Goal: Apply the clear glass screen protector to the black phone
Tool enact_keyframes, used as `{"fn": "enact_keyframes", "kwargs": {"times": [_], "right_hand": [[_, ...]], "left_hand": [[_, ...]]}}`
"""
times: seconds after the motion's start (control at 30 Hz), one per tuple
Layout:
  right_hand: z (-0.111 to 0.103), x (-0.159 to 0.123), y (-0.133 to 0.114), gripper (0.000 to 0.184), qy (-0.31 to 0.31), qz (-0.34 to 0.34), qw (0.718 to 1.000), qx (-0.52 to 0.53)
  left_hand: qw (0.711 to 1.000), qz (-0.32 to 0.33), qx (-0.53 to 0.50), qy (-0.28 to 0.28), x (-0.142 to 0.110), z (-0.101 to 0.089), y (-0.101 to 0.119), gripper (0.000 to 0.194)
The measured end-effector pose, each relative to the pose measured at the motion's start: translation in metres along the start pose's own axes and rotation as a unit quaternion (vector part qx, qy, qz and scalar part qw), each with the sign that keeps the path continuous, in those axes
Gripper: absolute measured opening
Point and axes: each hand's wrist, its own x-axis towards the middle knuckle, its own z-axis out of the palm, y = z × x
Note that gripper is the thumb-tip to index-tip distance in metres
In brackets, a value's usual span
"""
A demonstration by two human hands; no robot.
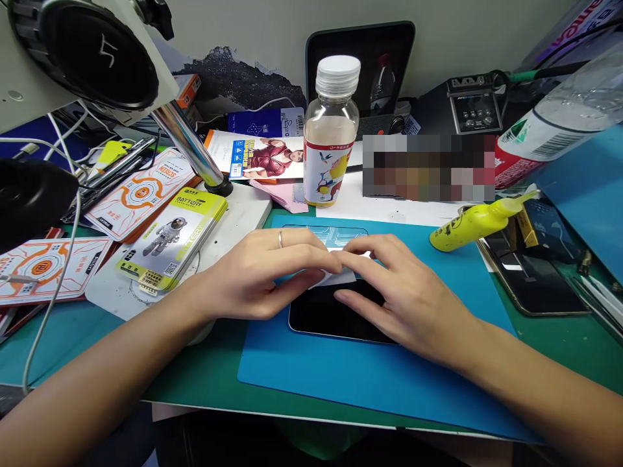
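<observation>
Phone point(324, 316), dark glass up, lies flat on the blue mat point(365, 383), partly covered from the right. The left hand point(267, 272) curls fingers and thumb close to a white slip point(341, 279) above the glass; whether they pinch it cannot be told. The right hand point(406, 288) is loosely spread, forefinger meeting the left's fingertips, thumb apart over the screen. An uneven pull could crease or tear the slip, and a stray thumb might smudge the glass or skew the phone on the mat. A careless knuckle could topple the capped drink bottle point(329, 133), upright just beyond the mat's far edge.
</observation>
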Motion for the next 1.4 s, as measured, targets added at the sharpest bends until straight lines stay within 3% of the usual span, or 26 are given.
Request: {"fn": "enact_keyframes", "kwargs": {"times": [0.13,0.3,0.43,0.53,0.63,0.77,0.87,0.97,1.1,1.23,1.4], "right_hand": [[0.0,0.001,0.001,0.002,0.004,-0.013,0.999,0.042],[-0.001,0.001,-0.001,0.01,0.043,-0.004,0.998,0.038],[-0.003,0.002,0.0,0.041,0.053,0.008,0.999,-0.011],[-0.006,0.002,0.001,0.021,0.03,-0.016,0.999,-0.021],[-0.007,0.0,0.002,0.009,0.024,-0.006,0.999,0.036],[-0.005,-0.004,0.002,0.02,0.039,0.048,0.994,0.094],[-0.005,-0.003,0.001,0.029,0.045,0.046,0.994,0.091],[-0.006,0.0,0.001,0.039,0.031,0.024,0.994,0.105],[-0.008,0.002,0.001,0.034,0.038,0.007,0.99,0.135],[-0.005,-0.001,0.001,0.029,0.069,-0.001,0.987,0.145],[-0.004,-0.001,0.001,0.03,0.074,0.006,0.987,0.144]], "left_hand": [[1.0,0.01,0.006,-0.003,0.0,0.001,0.002,0.021],[0.999,0.011,0.03,0.004,-0.002,0.002,0.002,0.022],[0.993,0.041,0.109,0.013,-0.003,0.0,0.002,0.022],[0.984,0.064,0.161,0.033,-0.006,-0.001,0.003,0.026],[0.977,0.067,0.195,0.058,-0.008,-0.002,0.004,0.027],[0.969,0.061,0.229,0.066,-0.009,0.0,0.004,0.025],[0.969,0.064,0.23,0.069,-0.009,0.0,0.004,0.028],[0.971,0.071,0.22,0.058,-0.007,-0.001,0.003,0.031],[0.984,0.063,0.169,0.003,-0.003,-0.002,-0.001,0.031],[0.985,0.043,0.155,-0.061,-0.003,0.002,-0.006,0.059],[0.982,0.04,0.16,-0.092,-0.003,0.005,-0.006,0.064]]}}
